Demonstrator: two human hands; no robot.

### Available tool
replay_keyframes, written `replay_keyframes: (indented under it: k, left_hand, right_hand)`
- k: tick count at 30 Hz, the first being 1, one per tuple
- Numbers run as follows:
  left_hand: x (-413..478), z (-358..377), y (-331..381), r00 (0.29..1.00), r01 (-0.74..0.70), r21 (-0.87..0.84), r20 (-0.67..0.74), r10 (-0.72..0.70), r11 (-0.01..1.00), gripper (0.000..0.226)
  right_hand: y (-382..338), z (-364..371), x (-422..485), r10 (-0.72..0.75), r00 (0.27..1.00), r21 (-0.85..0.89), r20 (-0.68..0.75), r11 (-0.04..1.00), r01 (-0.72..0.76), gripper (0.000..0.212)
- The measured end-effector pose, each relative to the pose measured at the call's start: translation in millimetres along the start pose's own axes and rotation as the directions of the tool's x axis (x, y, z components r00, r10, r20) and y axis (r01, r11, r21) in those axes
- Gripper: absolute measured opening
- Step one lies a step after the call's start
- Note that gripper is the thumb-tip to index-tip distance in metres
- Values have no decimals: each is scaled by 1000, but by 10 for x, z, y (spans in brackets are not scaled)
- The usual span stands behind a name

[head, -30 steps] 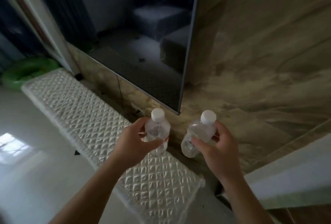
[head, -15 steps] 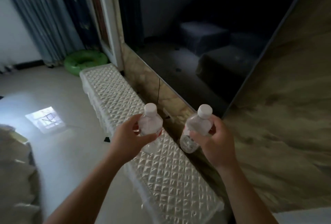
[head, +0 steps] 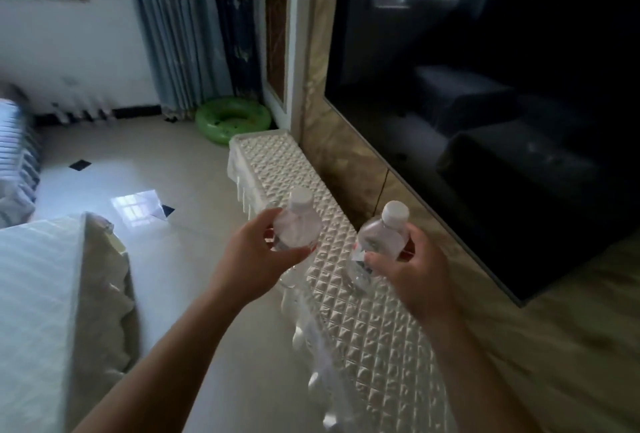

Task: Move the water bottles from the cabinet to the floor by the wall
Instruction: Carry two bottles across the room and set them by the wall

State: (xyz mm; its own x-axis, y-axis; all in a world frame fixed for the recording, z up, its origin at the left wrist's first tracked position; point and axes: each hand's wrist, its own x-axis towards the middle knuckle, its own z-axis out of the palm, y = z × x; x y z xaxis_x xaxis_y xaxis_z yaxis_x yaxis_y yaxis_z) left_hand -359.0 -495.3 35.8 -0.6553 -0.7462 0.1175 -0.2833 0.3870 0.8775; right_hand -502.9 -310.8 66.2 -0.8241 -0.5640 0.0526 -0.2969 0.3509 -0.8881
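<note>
Mid-carry. Left hand wraps one water bottle, right hand wraps second bottle. Both upright, apparently lifted clear above cabinet, 6 o'clock of centre. Neither on floor yet. Left to do: set both by wall, likely toward 11 o'clock.

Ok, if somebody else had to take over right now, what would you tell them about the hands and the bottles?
Left hand: fingers curled round the first water bottle, white cap up, over the cabinet's front edge.
Right hand: grips the second water bottle, tilted a little, over the quilted cabinet top.
Done: both bottles are in hand and seem lifted clear of the cabinet.
Left: carry them to the tiled floor by the wall and set them down. No other bottles show here.
</note>
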Motion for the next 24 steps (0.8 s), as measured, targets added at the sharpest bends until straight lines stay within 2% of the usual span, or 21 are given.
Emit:
replay_keyframes:
  k: [3, 9, 16, 24]
  left_hand:
    - [90, -350, -141, 999, 11, 15, -46, -10, 1000, 69]
    - [160, -898, -425, 981, 48, 17, -187, -44, 999, 67]
    - [306, -1319, -832, 954, 128, 5, -275, -121, 992, 73]
    - [1045, -1520, -1018, 918, 203, 42, -355, -176, 978, 50]
  right_hand:
    - [-204, 380, 86, -28, 998, 25, 48, 999, 27, 43]
    - [-503, 990, 319, -98, 980, 48, 176, 995, 91, 35]
    - [-658, 1692, 740, -153, 944, 76, 294, 988, 136, 42]
    - [-705, 2297, 1591, -180, 903, 108, 390, 983, 149, 37]
